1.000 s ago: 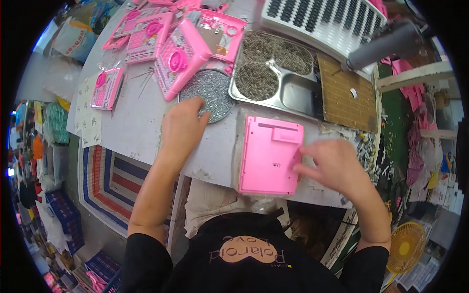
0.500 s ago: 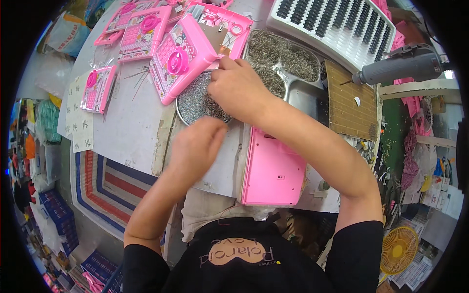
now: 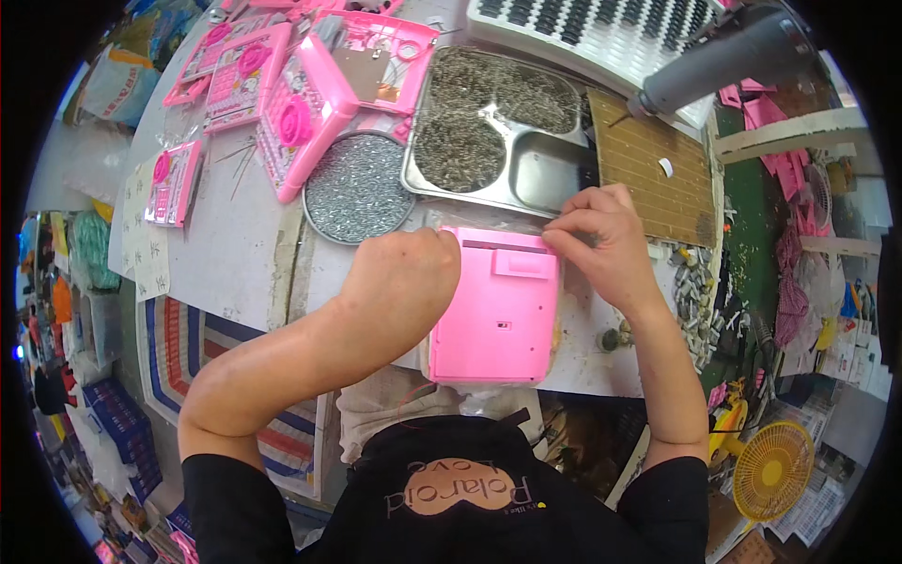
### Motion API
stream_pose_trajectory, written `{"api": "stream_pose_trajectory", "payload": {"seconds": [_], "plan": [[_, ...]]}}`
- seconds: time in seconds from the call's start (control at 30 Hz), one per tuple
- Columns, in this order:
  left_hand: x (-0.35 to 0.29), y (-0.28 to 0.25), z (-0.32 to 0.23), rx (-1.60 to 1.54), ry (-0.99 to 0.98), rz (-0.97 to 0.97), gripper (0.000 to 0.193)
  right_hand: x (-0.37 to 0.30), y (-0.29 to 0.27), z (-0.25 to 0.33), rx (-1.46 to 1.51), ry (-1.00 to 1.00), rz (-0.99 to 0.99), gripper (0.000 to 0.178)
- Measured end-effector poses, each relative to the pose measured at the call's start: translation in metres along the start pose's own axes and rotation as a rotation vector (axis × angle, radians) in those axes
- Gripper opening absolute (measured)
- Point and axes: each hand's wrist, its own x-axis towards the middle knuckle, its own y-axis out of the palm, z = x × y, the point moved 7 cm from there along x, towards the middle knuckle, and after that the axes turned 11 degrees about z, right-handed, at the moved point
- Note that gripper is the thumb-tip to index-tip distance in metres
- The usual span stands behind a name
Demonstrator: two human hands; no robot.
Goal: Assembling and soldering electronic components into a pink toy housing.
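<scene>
A pink plastic casing (image 3: 493, 329) lies flat on the table in front of me, its slotted end away from me. My left hand (image 3: 402, 277) is curled closed at its far left corner; the fingertips are hidden behind the knuckles. At the far right corner, my right hand (image 3: 606, 246) pinches with thumb and fingers, and anything small in the pinch is too little to make out. Beyond the left hand stands a round metal dish (image 3: 343, 241) of small silvery screws (image 3: 357, 188). A divided steel tray (image 3: 554, 174) holds small bronze-coloured metal parts (image 3: 460, 155).
A grey power screwdriver (image 3: 723, 66) hangs at the right over a brown board (image 3: 653, 179). Pink toy units (image 3: 305, 117) pile up at the far left. A white rack (image 3: 601, 47) of black pieces stands at the back. Metal bits (image 3: 693, 301) lie along the right edge.
Both hands have left the screw dish and come to the casing's far corners, the left from below the dish, the right from over it. The view has shifted, and the screwdriver hangs at a different tilt.
</scene>
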Motion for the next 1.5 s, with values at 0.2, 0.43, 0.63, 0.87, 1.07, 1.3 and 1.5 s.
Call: {"api": "stream_pose_trajectory", "payload": {"seconds": [0.2, 0.43, 0.63, 0.87, 1.07, 1.3, 1.5], "plan": [[0.006, -0.009, -0.019, 0.116, 0.049, 0.041, 0.014, 0.003, 0.004, 0.003, -0.068, -0.014, 0.116, 0.01], [-0.007, -0.024, 0.051, -0.157, -0.131, -0.179, 0.02, 0.015, -0.004, -0.001, 0.021, 0.011, 0.191, 0.015], [-0.027, 0.017, 0.128, -0.252, -0.405, -0.267, 0.012, 0.089, 0.035, 0.094, -0.241, -0.548, -0.012, 0.012], [-0.038, 0.017, 0.127, -0.339, -0.388, -0.434, 0.007, 0.147, 0.132, 0.111, -0.678, -0.644, 0.132, 0.011], [-0.043, -0.001, 0.064, -0.356, -0.164, -0.492, 0.008, 0.156, 0.127, 0.104, -0.709, -0.546, 0.09, 0.013], [-0.03, -0.002, -0.048, -0.436, 0.256, -0.306, 0.019, 0.151, 0.102, 0.104, -0.618, -0.501, 0.045, 0.016], [-0.013, 0.02, -0.083, -0.401, 0.363, -0.247, 0.022, 0.157, 0.127, 0.108, -0.648, -0.463, 0.251, 0.019]]}}
